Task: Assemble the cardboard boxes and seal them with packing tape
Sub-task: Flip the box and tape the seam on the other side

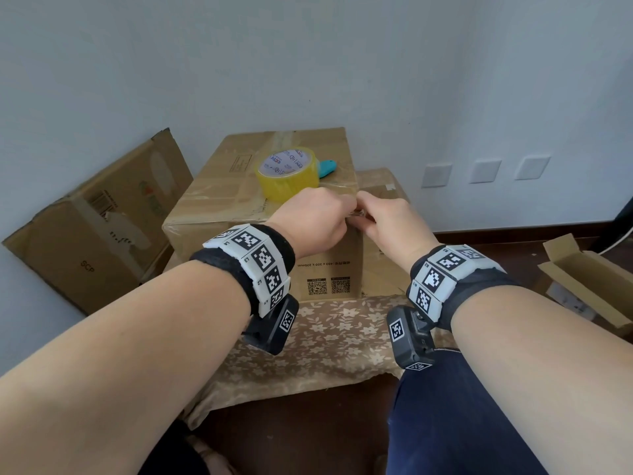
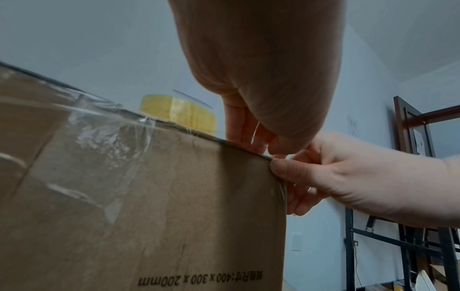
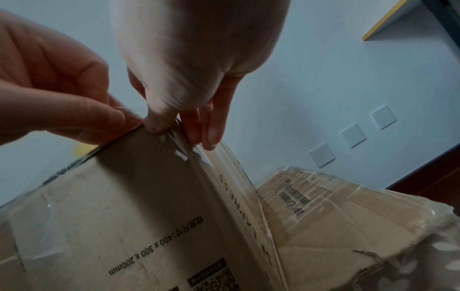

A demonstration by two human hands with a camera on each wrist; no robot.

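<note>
A closed cardboard box marked 400 x 300 x 200mm stands on a floral-clothed table. A yellow tape roll and a teal cutter lie on its top. Both hands meet at the box's near right top corner. My left hand pinches clear tape at the top edge, fingers curled. My right hand holds the corner, thumb on the front face and fingers pressing a clear tape strip on the right side face.
A worn box leans on the wall at left. Another taped box sits behind right on the table. An open small carton lies on the floor at right. A metal rack stands further right.
</note>
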